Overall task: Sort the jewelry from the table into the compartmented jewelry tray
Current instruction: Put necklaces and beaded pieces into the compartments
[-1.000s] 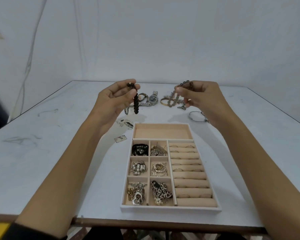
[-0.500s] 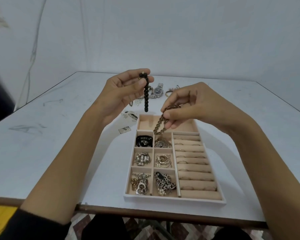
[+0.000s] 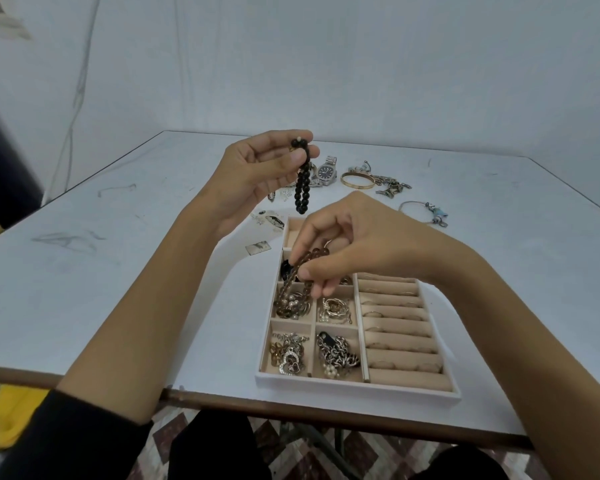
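My left hand (image 3: 257,174) pinches a black bead bracelet (image 3: 302,188) that hangs above the table behind the tray. My right hand (image 3: 354,247) holds a brown bead bracelet (image 3: 291,285) over the tray's left side. Its lower loop hangs into the middle-left compartment, onto the pearl pieces there. The beige compartmented jewelry tray (image 3: 357,384) lies near the table's front edge. Its small left compartments hold chains, rings and charms, and its right side has ring rolls (image 3: 395,327). The upper compartments are partly hidden by my right hand.
Loose jewelry lies on the white table behind the tray: a silver watch (image 3: 327,173), a gold bangle (image 3: 357,180), a charm chain (image 3: 392,185) and a thin silver bracelet (image 3: 426,211). Small tags (image 3: 258,247) lie left of the tray.
My right hand has carried the brown bead bracelet from the far jewelry pile to the tray and lowered it into the left compartments. My left hand stays raised with the black bracelet.
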